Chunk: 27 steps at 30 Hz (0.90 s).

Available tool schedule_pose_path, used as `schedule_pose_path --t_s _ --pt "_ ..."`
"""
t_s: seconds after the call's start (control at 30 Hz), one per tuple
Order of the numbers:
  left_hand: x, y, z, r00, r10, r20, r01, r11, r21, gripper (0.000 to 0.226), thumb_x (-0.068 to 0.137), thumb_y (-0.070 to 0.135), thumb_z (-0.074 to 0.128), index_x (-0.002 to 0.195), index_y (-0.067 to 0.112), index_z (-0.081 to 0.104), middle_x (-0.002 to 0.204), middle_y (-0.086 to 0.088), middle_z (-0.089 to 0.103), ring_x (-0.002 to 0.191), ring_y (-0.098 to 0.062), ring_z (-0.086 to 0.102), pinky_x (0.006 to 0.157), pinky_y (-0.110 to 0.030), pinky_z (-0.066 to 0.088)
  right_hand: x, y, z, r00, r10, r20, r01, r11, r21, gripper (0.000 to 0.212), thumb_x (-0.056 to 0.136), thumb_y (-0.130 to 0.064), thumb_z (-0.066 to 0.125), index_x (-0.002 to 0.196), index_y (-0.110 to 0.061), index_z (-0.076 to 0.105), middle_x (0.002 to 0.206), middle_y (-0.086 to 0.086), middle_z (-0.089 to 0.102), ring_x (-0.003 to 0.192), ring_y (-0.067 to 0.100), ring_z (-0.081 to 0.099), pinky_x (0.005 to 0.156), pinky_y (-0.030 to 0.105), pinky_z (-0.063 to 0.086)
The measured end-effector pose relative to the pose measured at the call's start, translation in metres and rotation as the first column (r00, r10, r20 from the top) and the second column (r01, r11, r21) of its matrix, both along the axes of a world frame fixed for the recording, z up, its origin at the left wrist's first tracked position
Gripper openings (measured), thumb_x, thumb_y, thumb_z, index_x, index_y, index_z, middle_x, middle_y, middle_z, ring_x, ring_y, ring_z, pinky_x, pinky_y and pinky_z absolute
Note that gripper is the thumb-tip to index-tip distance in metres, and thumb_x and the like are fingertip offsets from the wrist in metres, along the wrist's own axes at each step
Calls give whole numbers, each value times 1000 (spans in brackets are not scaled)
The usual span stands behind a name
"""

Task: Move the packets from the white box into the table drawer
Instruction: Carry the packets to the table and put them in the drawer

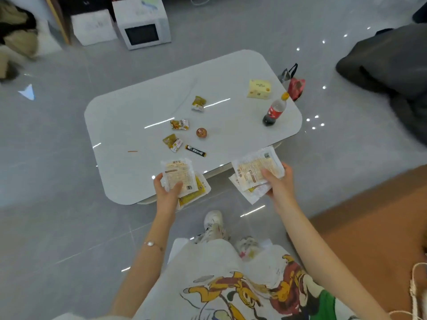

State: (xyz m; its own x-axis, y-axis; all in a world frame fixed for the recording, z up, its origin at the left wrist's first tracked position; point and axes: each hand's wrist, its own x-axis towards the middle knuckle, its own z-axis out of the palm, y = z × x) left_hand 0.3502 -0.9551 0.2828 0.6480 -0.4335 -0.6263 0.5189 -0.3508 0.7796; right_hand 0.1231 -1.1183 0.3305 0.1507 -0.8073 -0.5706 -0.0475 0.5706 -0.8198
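A: Left hand (pixel 167 190)?
B: Fingers curled under the left stack (pixel 179 175) of flat pale packets, thumb pressed on top; a yellow packet lies lowest; held over the near edge of the white table (pixel 129 112).
A: Right hand (pixel 276 183)?
B: Grips the right stack (pixel 251 168), thumb across the top packet; just off the table's near corner, above the floor.
A: On the table?
B: Small yellow snack packs (pixel 179 124); black sachet (pixel 195 150); cola bottle (pixel 275 110) upright near a yellow carton (pixel 258 89).
A: Beyond?
B: White box (pixel 93 26) on the floor beside a microwave (pixel 143 26).
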Motion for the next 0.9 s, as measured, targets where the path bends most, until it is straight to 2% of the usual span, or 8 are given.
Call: schedule_pose_path --t_s 0.1,0.2,0.3,0.43,0.57,0.77,0.83,0.9 --pt "22 -20 -26 999 44 -25 -43 998 48 55 91 9 61 133 29 32 127 -8 57 106 -26 63 90 -44 54 28 -30 -28 999 28 -26 -27 999 41 47 88 -9 67 128 -20 44 119 7 64 104 24 67 83 47 58" --pt "42 -40 -67 992 110 -56 -104 990 95 57 92 9 61 135 29 30 126 -7 57 106 -25 63 84 -39 56 57 -62 -76 995 58 -76 -51 994 92 49 88 -10 68 130 -19 44 120 7 64 103 24 68 81 48 58" --pt "62 -61 -130 986 147 -80 -136 982 135 59 93 8 59 137 30 28 125 -6 58 105 -24 64 78 -35 56 88 -95 -146 991 69 -115 -53 989 137 47 88 -8 67 130 -16 45 120 11 64 103 27 68 79 48 59" --pt "83 -90 -224 990 128 -55 -116 977 176 60 93 7 57 139 29 25 115 -2 60 100 -20 65 83 -37 56 126 -134 -252 995 29 -94 -9 980 199 51 88 -4 65 133 -12 43 122 11 63 105 29 67 82 50 57" --pt "92 -109 -302 989 146 28 -149 968 204 60 93 8 56 139 28 24 114 0 58 97 -15 64 74 -26 57 155 -164 -338 999 12 -51 0 974 226 52 89 -2 64 135 -13 41 122 8 63 105 25 67 82 46 58" --pt "94 -121 -365 962 229 152 -257 944 205 59 92 7 56 140 25 25 124 -1 55 105 -13 62 83 -27 56 176 -191 -408 987 78 -141 -57 987 149 47 87 0 63 129 -13 43 122 8 61 105 24 65 80 41 59" --pt "91 -123 -372 954 189 233 -246 938 244 60 92 9 56 142 23 26 127 0 52 110 -13 60 81 -21 55 177 -195 -419 964 130 -233 -124 991 40 50 85 2 63 129 -10 42 123 8 59 109 23 63 83 30 57" --pt "89 -123 -373 937 134 323 -233 928 290 64 91 11 59 145 22 26 134 2 47 120 -13 53 90 -24 52 177 -197 -422 932 201 -302 -226 973 -47 54 85 0 63 132 -14 40 125 4 55 111 18 60 81 20 53"
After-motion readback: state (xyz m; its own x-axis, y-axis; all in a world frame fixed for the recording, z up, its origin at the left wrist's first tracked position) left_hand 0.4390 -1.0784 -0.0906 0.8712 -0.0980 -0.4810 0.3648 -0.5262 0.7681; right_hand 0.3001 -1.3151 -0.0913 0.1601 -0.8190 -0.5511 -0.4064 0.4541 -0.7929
